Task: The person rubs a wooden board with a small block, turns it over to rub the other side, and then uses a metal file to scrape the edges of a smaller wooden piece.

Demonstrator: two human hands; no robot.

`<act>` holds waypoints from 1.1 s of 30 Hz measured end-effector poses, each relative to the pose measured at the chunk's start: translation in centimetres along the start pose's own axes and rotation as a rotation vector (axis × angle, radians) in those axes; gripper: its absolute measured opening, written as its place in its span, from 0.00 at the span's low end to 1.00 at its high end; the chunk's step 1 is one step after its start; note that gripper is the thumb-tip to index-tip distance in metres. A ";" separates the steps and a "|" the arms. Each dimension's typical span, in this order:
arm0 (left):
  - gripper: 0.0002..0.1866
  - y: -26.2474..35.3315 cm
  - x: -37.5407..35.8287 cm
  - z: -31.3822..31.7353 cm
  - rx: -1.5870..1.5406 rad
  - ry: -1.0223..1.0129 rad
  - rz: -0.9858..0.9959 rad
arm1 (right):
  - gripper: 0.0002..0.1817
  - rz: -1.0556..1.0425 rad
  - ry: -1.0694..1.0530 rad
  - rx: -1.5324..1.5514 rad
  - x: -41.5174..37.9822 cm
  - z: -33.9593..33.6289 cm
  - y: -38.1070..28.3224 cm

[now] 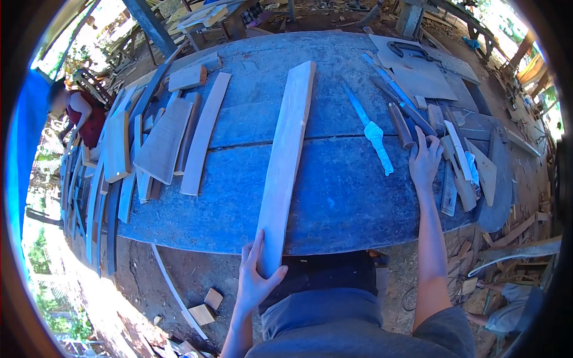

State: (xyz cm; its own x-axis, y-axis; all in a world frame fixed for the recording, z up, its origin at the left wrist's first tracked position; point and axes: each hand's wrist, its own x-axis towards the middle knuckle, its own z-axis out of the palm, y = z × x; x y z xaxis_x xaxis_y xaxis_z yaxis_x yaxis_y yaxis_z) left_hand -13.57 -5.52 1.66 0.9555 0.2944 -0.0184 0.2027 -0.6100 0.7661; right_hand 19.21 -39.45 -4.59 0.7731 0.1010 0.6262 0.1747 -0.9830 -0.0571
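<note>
**A:** Where is your left hand (255, 280) sitting right now?

**B:** You are holding the near end of the long board (287, 161) with it. Your fingers are lying flat up the left edge, and your thumb is hooking over the bottom end. So that hand is gripping the board.

**A:** And which way is the board lying?

**B:** It is lying on the big blue table (334, 203), running away from you. The near end is sticking out past the table edge, right by your belly. The far end is pointing up and a little to the right, toward the back of the table. It is sitting about in the middle.

**A:** What is your right hand (424, 161) doing?

**B:** It is reaching out to the right side, well apart from the board. It is lying open, with fingers spread, touching the pile of tools there. A brown handle (400, 124) is lying just by your fingertips. I cannot tell if you are grabbing anything yet.

**A:** So which hand is nearer the board?

**B:** Your left one. A blue saw (370, 128) is lying between the board and your right hand.

**A:** Anything else close by?

**B:** More planks (179, 137) are lying on the left side of the table. Another person (80, 113) is sitting far off to the left.
</note>
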 end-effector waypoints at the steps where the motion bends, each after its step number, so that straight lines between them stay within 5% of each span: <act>1: 0.50 0.9 -0.1 -0.6 -0.243 -0.073 -0.186 | 0.24 -0.003 0.007 -0.008 0.0 -0.1 0.0; 2: 0.49 1.3 -0.1 -0.9 -0.488 -0.144 -0.370 | 0.24 -0.007 0.015 -0.016 0.0 -0.1 -0.1; 11: 0.43 0.4 -2.2 1.7 -1.838 -0.206 -0.493 | 0.24 0.000 -0.006 -0.035 0.0 -0.1 -0.1; 23: 0.44 0.5 -1.9 3.5 -2.422 -0.397 -0.469 | 0.27 -0.012 -0.035 -0.079 0.0 0.4 0.4; 27: 0.43 0.8 -1.6 3.0 -2.409 -0.402 -0.456 | 0.27 -0.008 -0.030 -0.070 -0.1 0.6 0.6; 30: 0.40 0.9 -1.4 1.9 -2.005 -0.261 -0.426 | 0.26 -0.025 -0.005 -0.077 -0.1 0.8 0.7; 33: 0.38 1.0 -0.9 0.1 -0.896 -0.095 -0.473 | 0.26 -0.045 0.017 -0.092 -0.1 1.1 0.9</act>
State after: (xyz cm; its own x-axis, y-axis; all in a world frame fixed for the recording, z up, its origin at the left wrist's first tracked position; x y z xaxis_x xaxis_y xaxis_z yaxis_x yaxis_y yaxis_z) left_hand -14.20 -6.41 2.38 0.8398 0.2790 -0.4657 0.3665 0.3415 0.8655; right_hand 19.95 -40.15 -5.61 0.7549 0.1435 0.6399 0.1517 -0.9875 0.0425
